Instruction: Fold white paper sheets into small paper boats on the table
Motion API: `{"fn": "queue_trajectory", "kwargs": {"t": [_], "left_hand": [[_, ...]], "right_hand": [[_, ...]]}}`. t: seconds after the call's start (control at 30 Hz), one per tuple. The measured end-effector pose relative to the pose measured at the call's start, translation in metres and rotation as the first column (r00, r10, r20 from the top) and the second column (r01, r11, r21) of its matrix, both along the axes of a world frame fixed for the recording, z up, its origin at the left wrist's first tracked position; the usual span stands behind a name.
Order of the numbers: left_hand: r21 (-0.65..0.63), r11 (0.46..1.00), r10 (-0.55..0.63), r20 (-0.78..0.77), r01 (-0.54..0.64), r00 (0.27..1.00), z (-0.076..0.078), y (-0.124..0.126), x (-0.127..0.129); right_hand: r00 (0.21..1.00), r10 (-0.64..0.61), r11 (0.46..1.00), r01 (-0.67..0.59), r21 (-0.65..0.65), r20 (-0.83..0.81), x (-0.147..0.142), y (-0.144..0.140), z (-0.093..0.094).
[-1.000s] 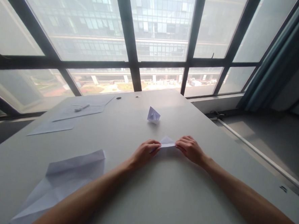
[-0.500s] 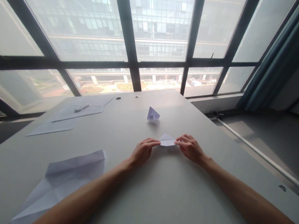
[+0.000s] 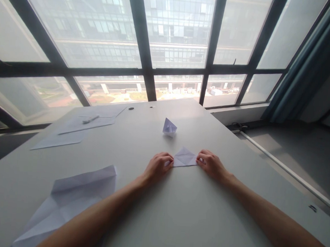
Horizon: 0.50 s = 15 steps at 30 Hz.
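A small folded piece of white paper (image 3: 184, 157) lies on the table, with a pointed top and crease lines across its face. My left hand (image 3: 159, 165) pinches its left corner, fingers curled. At the opposite corner, my right hand (image 3: 210, 163) holds the paper between thumb and fingers. The tips of both corners are hidden by my fingers. Just beyond the paper stands a folded paper shape (image 3: 169, 127) with a pointed peak, touched by neither hand.
A large creased sheet (image 3: 76, 196) lies at the near left, partly under my left forearm. Farther left are flat paper sheets (image 3: 69, 140) with a small white object (image 3: 90, 119) on top. The white table (image 3: 204, 215) ends at a right edge; windows stand behind it.
The paper between my hands has opened out toward me and now shows a larger, flatter face. Both hands have shifted slightly apart, keeping hold of its corners.
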State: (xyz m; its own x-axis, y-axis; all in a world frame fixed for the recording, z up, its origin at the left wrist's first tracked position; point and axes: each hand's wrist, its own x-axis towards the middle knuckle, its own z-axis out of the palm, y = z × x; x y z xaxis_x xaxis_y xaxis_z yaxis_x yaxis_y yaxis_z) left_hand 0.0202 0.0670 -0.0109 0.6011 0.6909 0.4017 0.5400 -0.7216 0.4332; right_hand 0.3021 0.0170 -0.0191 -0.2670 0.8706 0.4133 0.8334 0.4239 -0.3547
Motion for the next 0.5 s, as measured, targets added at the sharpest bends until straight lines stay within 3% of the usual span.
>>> {"fn": "queue_trajectory", "kwargs": {"t": [0.13, 0.33, 0.5], "left_hand": [[0.002, 0.994, 0.107, 0.017, -0.107, 0.994, -0.0054, 0.0049, -0.0037], [0.042, 0.998, -0.033, -0.058, 0.035, 0.998, -0.0074, 0.0050, -0.0036], [0.006, 0.999, -0.037, -0.020, 0.037, 0.999, -0.0051, 0.0030, -0.0016]], "right_hand": [[0.999, -0.039, 0.999, 0.039, -0.004, -0.005, 0.0021, 0.0005, -0.0017], [0.999, -0.038, 0.999, 0.038, 0.038, 0.019, 0.0006, 0.0023, -0.0046], [0.994, -0.088, 0.996, 0.086, 0.038, 0.060, -0.0002, 0.0020, -0.0034]]}}
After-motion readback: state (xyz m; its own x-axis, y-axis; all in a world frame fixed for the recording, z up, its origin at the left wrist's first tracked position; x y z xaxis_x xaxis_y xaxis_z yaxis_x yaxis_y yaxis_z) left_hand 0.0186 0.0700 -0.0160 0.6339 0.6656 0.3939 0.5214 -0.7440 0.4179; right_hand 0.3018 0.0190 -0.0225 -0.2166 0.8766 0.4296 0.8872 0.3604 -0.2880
